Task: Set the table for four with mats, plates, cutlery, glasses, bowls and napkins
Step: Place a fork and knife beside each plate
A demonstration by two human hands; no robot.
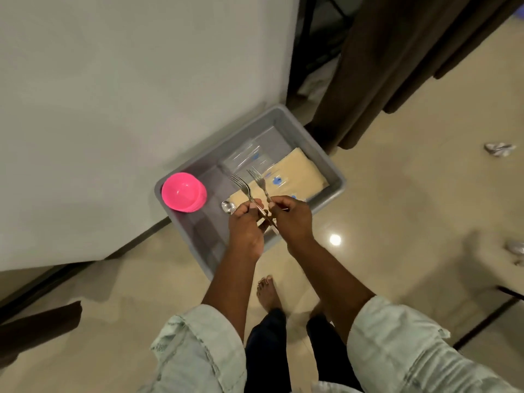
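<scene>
while you stand over the grey tub point(283, 114) on the tiled floor point(397, 208), both of your hands meet just above its near edge, each closed on cutlery. your left hand point(245, 226) has its fingers curled round the handle of the left fork point(241, 185), thumb pressed on top; the tines point away from you, over the tub. your right hand point(292, 218) pinches the handle of the right fork point(259, 178) between thumb and curled fingers, tines likewise pointing away. the two handles cross between your hands, and further metal handles seem to show there, though how many pieces you hold cannot be told. a spoon bowl point(228, 207) shows just left of your left hand, low in the tub; whether it is held or lying there cannot be told.

inside the tub, a stack of pink bowls point(183, 191) sits in the left corner, next to the white wall point(127, 95). beige mats point(303, 168) lie flat on the right side, with clear plastic packets point(255, 154) bearing blue marks partly over them and beyond them. the tub stands tight to the wall's corner, near a brown curtain point(382, 66). your pale rolled sleeves point(198, 350) and one bare foot point(268, 293) show below.
</scene>
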